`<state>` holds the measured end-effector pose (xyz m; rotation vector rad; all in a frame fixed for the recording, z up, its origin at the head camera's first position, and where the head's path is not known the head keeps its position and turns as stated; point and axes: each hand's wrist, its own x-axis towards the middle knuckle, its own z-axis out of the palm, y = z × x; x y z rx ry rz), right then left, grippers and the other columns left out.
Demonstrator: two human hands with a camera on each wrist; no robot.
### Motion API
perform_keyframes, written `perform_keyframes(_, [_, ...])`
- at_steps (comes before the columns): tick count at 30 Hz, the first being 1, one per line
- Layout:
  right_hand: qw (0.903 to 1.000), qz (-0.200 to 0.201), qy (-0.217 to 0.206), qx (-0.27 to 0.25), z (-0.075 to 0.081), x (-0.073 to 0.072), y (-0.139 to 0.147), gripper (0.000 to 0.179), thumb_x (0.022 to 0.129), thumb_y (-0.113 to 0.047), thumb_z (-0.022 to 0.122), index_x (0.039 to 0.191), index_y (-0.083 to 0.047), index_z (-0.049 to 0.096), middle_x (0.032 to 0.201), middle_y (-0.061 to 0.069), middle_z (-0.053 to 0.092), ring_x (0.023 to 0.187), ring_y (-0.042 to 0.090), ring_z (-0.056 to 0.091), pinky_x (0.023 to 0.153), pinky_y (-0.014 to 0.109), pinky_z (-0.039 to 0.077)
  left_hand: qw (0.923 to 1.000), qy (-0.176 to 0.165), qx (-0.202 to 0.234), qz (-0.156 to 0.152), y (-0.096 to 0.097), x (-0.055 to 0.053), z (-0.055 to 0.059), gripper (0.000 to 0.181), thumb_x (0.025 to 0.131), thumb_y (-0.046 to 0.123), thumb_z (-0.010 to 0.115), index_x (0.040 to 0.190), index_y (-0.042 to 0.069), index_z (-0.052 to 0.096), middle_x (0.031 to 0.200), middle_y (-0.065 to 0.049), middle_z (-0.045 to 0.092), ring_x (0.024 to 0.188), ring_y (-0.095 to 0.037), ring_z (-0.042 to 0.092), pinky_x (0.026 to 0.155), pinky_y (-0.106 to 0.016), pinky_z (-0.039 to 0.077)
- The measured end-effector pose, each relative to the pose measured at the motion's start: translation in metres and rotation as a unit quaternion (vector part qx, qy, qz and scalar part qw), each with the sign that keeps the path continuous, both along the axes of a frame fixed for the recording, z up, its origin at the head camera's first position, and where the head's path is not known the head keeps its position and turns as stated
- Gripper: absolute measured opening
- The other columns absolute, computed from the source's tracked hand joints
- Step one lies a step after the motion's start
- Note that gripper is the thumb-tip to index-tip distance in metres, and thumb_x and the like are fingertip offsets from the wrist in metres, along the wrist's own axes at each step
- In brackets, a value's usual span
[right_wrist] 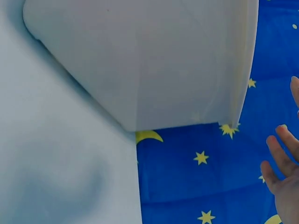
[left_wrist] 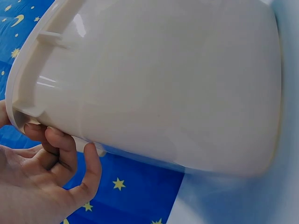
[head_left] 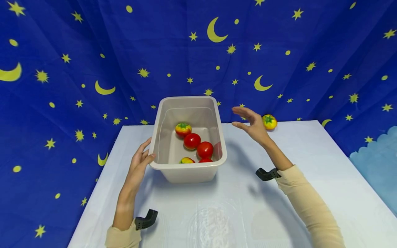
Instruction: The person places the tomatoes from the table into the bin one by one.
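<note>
A light grey plastic bin (head_left: 189, 174) stands on the white table with several toy tomatoes inside. Fully visible among them are a red-and-yellow tomato (head_left: 183, 130) with a green top and two red ones (head_left: 192, 141); the front wall partly hides others. My left hand (head_left: 138, 168) grips the bin's left rim near the front corner, thumb over the edge; the left wrist view shows its fingers (left_wrist: 65, 154) curled beneath the rim. To the bin's right, my right hand (head_left: 252, 125) is raised in the air, apart from the bin, thumb and fingers spread with nothing between them.
A yellow-and-red tomato (head_left: 270, 122) sits at the table's back edge, just beyond the right hand. Behind the table (head_left: 310, 155) hangs a blue curtain (head_left: 173, 41) with stars and moons. Clear plastic film (head_left: 214, 224) lies over the front of the table.
</note>
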<state>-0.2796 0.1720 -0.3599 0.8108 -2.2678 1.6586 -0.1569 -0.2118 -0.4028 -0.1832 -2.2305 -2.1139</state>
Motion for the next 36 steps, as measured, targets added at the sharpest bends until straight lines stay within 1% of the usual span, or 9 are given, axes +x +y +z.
perform_keyframes(3, [1.0000,-0.006,0.001,0.007,0.005,0.003,0.003,0.048,0.086,0.011,0.065,0.131,0.015,0.049,0.135,0.032,0.052,0.127,0.045,0.048,0.109,0.049,0.036,1.0000,-0.002,0.001,-0.001,0.000,0.000,0.001,0.054,0.101,0.015,0.049,0.152,0.010,0.031,0.130,-0.001,0.058,0.114,-0.003,0.057,0.113,-0.059,0.019])
perform_keyframes(5, [0.9999,-0.011,0.004,0.008,0.003,0.001,0.006,0.049,0.086,0.012,0.065,0.132,0.015,0.048,0.135,0.033,0.051,0.126,0.046,0.047,0.109,0.049,0.036,1.0000,-0.003,0.002,-0.002,0.000,0.000,0.001,0.054,0.101,0.015,0.049,0.152,0.010,0.031,0.130,-0.002,0.058,0.114,-0.003,0.057,0.113,-0.058,0.019])
perform_keyframes(8, [0.9998,-0.017,0.007,0.008,-0.006,-0.007,0.015,0.052,0.085,0.012,0.066,0.134,0.013,0.048,0.136,0.032,0.051,0.128,0.045,0.047,0.109,0.055,0.033,1.0000,-0.005,0.003,-0.003,0.000,0.000,0.001,0.055,0.101,0.015,0.049,0.153,0.009,0.030,0.128,0.002,0.058,0.114,-0.003,0.057,0.114,-0.057,0.020])
perform_keyframes(12, [0.9994,-0.034,0.005,0.004,-0.018,-0.020,0.030,0.055,0.084,0.009,0.068,0.136,0.007,0.050,0.138,0.027,0.052,0.130,0.035,0.049,0.110,0.049,0.034,1.0000,-0.006,0.001,-0.004,0.000,0.000,0.001,0.055,0.102,0.015,0.048,0.153,0.009,0.030,0.128,0.002,0.058,0.114,-0.002,0.057,0.113,-0.056,0.020])
perform_keyframes(15, [0.9988,-0.049,0.005,-0.002,-0.022,-0.023,0.041,0.055,0.084,0.007,0.070,0.136,0.003,0.052,0.137,0.025,0.054,0.129,0.027,0.052,0.110,0.041,0.037,1.0000,-0.006,0.000,-0.003,-0.001,0.000,0.001,0.054,0.102,0.015,0.048,0.153,0.010,0.030,0.128,0.001,0.059,0.114,-0.003,0.057,0.113,-0.056,0.021])
perform_keyframes(18, [0.9983,-0.057,0.005,-0.009,-0.024,-0.026,0.050,0.055,0.084,0.007,0.070,0.136,0.003,0.052,0.136,0.025,0.055,0.128,0.024,0.054,0.109,0.037,0.038,1.0000,-0.008,0.000,-0.002,-0.001,0.000,0.001,0.055,0.102,0.015,0.048,0.153,0.010,0.030,0.127,0.003,0.059,0.114,-0.002,0.057,0.113,-0.056,0.021])
perform_keyframes(23, [0.9973,-0.074,-0.006,0.001,-0.025,-0.023,0.055,0.053,0.086,0.006,0.069,0.136,0.007,0.050,0.137,0.028,0.052,0.129,0.032,0.050,0.110,0.038,0.037,1.0000,-0.009,-0.001,0.001,-0.001,0.000,0.000,0.055,0.101,0.015,0.049,0.153,0.010,0.029,0.130,0.001,0.057,0.114,-0.002,0.057,0.113,-0.057,0.021])
perform_keyframes(30, [0.9961,-0.086,-0.007,0.018,-0.017,-0.012,0.053,0.051,0.086,0.008,0.068,0.133,0.013,0.049,0.134,0.034,0.050,0.128,0.045,0.047,0.110,0.048,0.034,1.0000,-0.004,0.002,0.002,0.000,0.000,-0.002,0.056,0.101,0.014,0.049,0.153,0.009,0.029,0.133,-0.003,0.056,0.114,-0.001,0.057,0.113,-0.057,0.022])
perform_keyframes(36, [0.9943,-0.104,-0.017,0.014,-0.021,-0.014,0.060,0.051,0.086,0.006,0.068,0.133,0.012,0.050,0.134,0.033,0.052,0.127,0.044,0.048,0.110,0.047,0.034,1.0000,-0.004,0.001,0.002,0.000,0.000,-0.002,0.056,0.101,0.015,0.050,0.153,0.009,0.029,0.132,-0.001,0.056,0.114,-0.001,0.057,0.113,-0.057,0.021])
